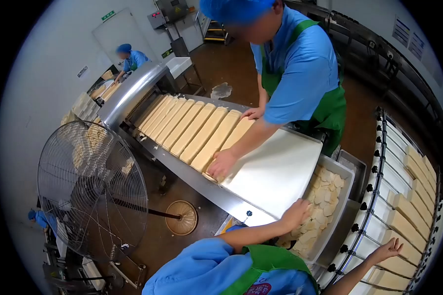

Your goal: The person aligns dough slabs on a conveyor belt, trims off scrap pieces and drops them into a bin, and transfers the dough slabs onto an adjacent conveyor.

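My left hand (296, 215) reaches over the near edge of a white bin (333, 216) full of flat, roundish pale dough scraps (319, 201). Its loosely bent fingers are apart and at the scraps; I see nothing held. My right hand (386, 250) is out to the right, above the side conveyor (364, 231) that carries long pale dough slabs (407, 216). Its fingers are slightly curled and apart, close to one slab, and nothing shows in them. Whether the fingertips touch the slab, I cannot tell.
Across the metal-framed belt (275, 162), a co-worker (300, 73) has both hands on a row of dough slabs (197, 130). A large caged fan (93, 189) stands at left. Another person (133, 59) works behind the metal machine hood (135, 96).
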Demonstrator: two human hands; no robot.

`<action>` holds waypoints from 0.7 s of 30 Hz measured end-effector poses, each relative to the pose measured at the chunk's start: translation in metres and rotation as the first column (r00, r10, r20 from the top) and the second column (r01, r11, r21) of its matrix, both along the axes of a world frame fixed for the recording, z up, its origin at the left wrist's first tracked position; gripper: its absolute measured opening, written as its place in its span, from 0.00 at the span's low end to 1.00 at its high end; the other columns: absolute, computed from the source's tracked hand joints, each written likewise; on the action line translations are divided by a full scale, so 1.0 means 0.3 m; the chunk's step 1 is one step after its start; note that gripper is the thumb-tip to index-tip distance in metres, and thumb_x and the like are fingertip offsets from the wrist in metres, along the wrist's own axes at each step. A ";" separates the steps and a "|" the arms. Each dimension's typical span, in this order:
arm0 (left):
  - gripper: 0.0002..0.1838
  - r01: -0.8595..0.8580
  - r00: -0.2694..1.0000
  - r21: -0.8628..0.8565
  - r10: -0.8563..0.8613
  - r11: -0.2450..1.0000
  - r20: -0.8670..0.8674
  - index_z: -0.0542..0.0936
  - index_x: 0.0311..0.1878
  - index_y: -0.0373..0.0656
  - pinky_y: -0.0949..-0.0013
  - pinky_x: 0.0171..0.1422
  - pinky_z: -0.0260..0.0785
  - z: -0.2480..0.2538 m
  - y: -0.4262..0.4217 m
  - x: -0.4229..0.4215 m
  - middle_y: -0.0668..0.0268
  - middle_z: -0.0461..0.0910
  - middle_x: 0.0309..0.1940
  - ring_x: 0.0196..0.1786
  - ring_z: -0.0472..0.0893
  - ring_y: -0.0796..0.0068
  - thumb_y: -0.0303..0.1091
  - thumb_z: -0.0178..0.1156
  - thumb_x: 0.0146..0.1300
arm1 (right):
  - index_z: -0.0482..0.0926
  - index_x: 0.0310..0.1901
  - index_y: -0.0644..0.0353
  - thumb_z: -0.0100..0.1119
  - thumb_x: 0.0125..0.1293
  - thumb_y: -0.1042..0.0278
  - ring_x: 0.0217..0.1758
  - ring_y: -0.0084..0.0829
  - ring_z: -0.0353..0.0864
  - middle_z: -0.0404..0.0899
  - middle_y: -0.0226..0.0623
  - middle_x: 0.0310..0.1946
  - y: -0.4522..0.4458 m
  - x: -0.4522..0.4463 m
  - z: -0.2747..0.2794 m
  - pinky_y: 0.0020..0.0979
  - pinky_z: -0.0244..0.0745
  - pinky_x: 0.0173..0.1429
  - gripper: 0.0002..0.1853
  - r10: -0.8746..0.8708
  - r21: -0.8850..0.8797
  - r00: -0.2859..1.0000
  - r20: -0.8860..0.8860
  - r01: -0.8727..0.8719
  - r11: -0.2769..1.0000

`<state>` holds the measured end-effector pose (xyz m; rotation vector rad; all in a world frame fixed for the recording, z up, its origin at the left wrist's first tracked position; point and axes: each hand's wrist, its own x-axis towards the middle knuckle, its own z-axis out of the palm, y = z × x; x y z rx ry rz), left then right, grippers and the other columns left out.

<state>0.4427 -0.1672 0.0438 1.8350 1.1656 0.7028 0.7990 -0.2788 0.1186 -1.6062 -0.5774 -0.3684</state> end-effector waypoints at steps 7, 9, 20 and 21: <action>0.21 0.105 0.984 0.031 -0.108 0.994 0.139 0.70 0.58 0.41 0.61 0.56 0.68 0.125 -0.037 -0.145 0.53 0.69 0.51 0.49 0.74 0.54 0.33 0.58 0.62 | 0.70 0.29 0.62 0.57 0.63 0.75 0.37 0.36 0.72 0.73 0.39 0.32 0.023 -0.507 -0.081 0.34 0.67 0.47 0.06 0.613 -0.381 0.764 0.201 -0.515 0.768; 0.16 -0.021 0.993 -0.044 0.026 0.999 0.116 0.73 0.54 0.41 0.65 0.46 0.70 0.112 -0.016 -0.259 0.57 0.70 0.41 0.41 0.75 0.62 0.30 0.56 0.62 | 0.69 0.23 0.59 0.63 0.56 0.75 0.31 0.39 0.70 0.70 0.40 0.23 0.026 -0.665 -0.123 0.35 0.66 0.38 0.11 0.761 -0.643 0.509 0.402 -0.434 0.631; 0.49 -0.785 0.479 0.091 0.694 0.613 -0.538 0.57 0.66 0.30 0.50 0.69 0.53 -0.123 0.239 -1.158 0.41 0.62 0.60 0.63 0.62 0.42 0.40 0.72 0.45 | 0.75 0.43 0.61 0.64 0.57 0.71 0.29 0.34 0.77 0.77 0.41 0.32 0.343 -1.138 -0.128 0.31 0.73 0.33 0.13 0.804 -0.495 0.470 -0.365 -0.829 0.260; 0.50 -0.821 0.455 0.060 0.715 0.567 -0.530 0.55 0.66 0.30 0.51 0.69 0.54 -0.121 0.252 -1.176 0.41 0.60 0.61 0.62 0.62 0.41 0.35 0.73 0.43 | 0.74 0.49 0.61 0.63 0.57 0.69 0.37 0.36 0.79 0.76 0.45 0.41 0.395 -1.168 -0.108 0.33 0.75 0.40 0.17 0.873 -0.548 0.395 -0.286 -0.815 0.189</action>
